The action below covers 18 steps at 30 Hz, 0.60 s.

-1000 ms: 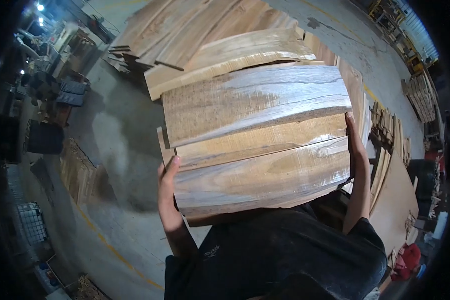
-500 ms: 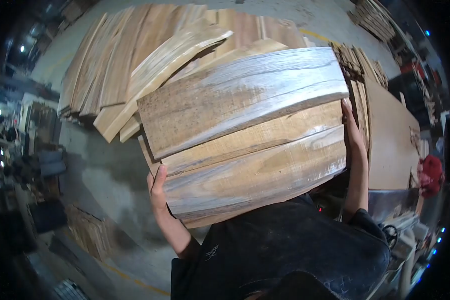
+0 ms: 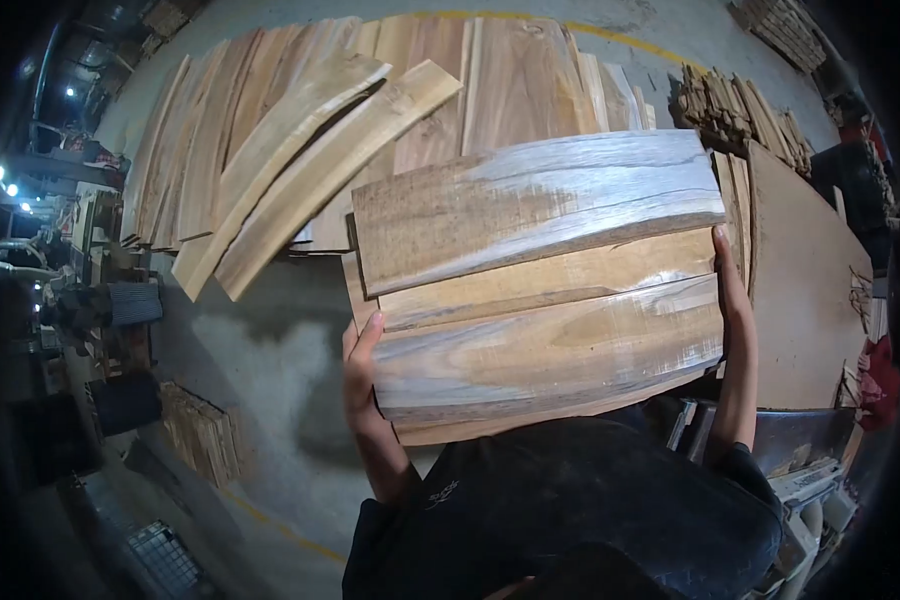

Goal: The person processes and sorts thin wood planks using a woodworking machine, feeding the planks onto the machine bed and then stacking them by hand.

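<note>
A stack of wooden boards (image 3: 550,340) is held in front of my chest, its long side running across the view. My left hand (image 3: 363,360) grips the stack's left end, thumb on the top face and the other fingers partly hidden at the edge. At the right end, my right hand (image 3: 727,262) is wrapped round the edge, with most fingers out of sight. A grey-streaked board (image 3: 540,200) lies uppermost at the far side of the stack. Beyond it, two long pale boards (image 3: 340,175) rest at a slant on a wide layer of boards (image 3: 520,90).
Right of the stack stands a large brown panel (image 3: 800,270), with bundled wood strips (image 3: 745,115) behind it. More boards (image 3: 200,435) stand low at the left. Machinery (image 3: 810,500) is at the lower right. A yellow line (image 3: 630,42) crosses the floor behind.
The held stack has shifted right and slightly down in the view, both hands still on it. The two slanted pale boards now show more fully, apart from the stack.
</note>
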Each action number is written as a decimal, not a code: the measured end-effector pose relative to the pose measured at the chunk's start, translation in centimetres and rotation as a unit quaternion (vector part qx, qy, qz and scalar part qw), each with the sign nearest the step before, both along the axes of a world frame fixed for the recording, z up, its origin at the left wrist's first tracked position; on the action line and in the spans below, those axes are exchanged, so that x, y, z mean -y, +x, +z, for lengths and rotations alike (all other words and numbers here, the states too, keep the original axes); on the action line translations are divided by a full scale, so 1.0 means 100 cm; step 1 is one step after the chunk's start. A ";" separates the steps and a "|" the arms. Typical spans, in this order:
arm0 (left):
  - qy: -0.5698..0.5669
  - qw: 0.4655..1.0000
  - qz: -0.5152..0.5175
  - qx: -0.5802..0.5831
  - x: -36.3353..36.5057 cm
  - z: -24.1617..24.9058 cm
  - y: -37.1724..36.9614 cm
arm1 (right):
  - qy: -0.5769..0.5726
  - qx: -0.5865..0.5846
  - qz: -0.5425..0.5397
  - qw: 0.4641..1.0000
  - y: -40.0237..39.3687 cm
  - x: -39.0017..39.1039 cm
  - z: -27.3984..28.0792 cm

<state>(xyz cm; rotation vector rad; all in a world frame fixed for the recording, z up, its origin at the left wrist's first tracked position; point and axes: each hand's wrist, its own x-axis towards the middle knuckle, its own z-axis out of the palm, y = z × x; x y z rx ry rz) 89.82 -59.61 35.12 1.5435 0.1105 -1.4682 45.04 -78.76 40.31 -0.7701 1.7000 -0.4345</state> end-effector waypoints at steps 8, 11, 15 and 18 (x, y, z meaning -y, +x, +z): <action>0.011 0.991 -0.122 0.049 -0.029 -0.041 0.017 | -0.007 -0.052 -0.028 0.998 -0.016 -0.013 -0.008; 0.007 0.998 -0.051 0.022 -0.039 -0.036 0.014 | 0.024 -0.022 -0.067 0.997 -0.001 -0.024 0.008; 0.010 0.997 -0.067 0.031 -0.049 -0.033 0.020 | 0.032 -0.093 -0.045 0.994 0.021 -0.025 0.033; -0.038 0.990 -0.136 0.021 -0.016 -0.061 0.055 | 0.048 -0.115 -0.089 0.988 0.014 -0.036 0.017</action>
